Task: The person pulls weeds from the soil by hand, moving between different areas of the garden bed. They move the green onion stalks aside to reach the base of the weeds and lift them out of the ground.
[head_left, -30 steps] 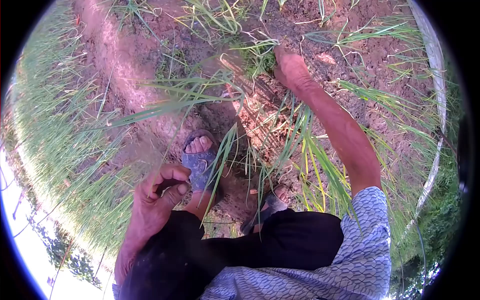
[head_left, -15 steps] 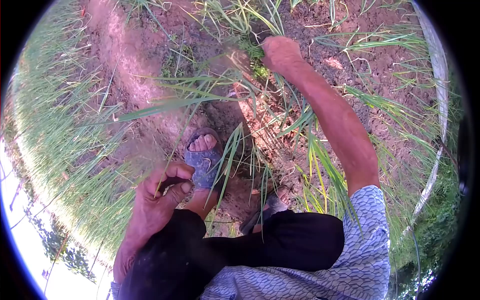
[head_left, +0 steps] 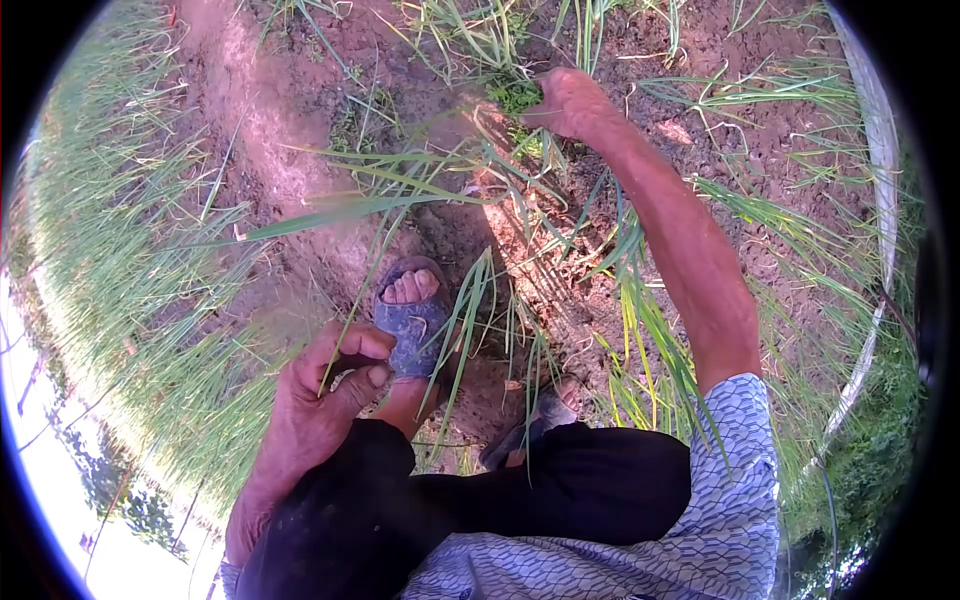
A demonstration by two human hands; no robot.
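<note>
My right hand (head_left: 575, 103) is closed in a fist low over the soil, beside a small feathery green weed (head_left: 513, 94). Its fingertips are turned away, so what it grips is hidden. My left hand (head_left: 322, 392) hovers near my knee with curled fingers, the thumb close under the forefinger. A thin green blade (head_left: 350, 318) crosses at those fingers; whether it is pinched I cannot make out. Long onion-like leaves (head_left: 340, 212) stretch between the two hands, above bare soil.
My sandalled foot (head_left: 410, 315) stands on the soil, the other sandal (head_left: 535, 425) partly under my knee. Thick rows of thin green leaves (head_left: 120, 260) grow at the left. More onion-like plants (head_left: 770, 92) stand at the right, before a pale strip (head_left: 880, 150) along the edge.
My right hand has shifted slightly and turned near the weed; a dark shape seen at its fingertips before no longer shows. My left hand stays almost in place.
</note>
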